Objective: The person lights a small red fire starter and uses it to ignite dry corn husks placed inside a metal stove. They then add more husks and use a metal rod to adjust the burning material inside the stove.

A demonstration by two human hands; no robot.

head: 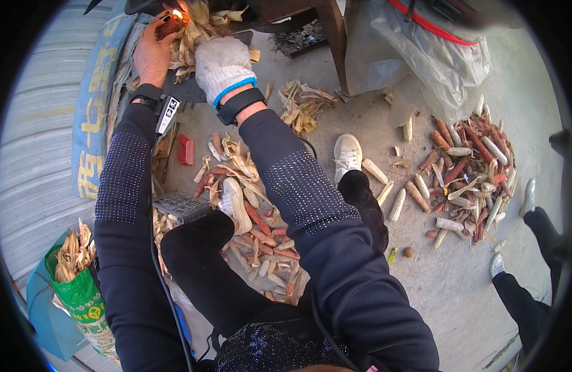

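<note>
My bare left hand (152, 58) grips a short red object (169, 29), a lighter or a piece of corncob; I cannot tell which. A small flame (177, 14) burns at its upper end, against dry corn husks (193, 28). Over my right hand (224, 59) is a white knitted glove with a blue cuff. It is closed around the husk bunch, its fingertips mostly hidden. Both hands are close together at the top of the view, beside a dark metal stove (304, 11).
Corncobs lie piled at right (472, 172) and around my left shoe (235, 204). Near them are a red brush (186, 149) and a grey plastic crate (181, 207). A plastic bag (434, 69) hangs upper right. A green sack (79, 297) holds husks. Another person's legs (541, 242) stand at right.
</note>
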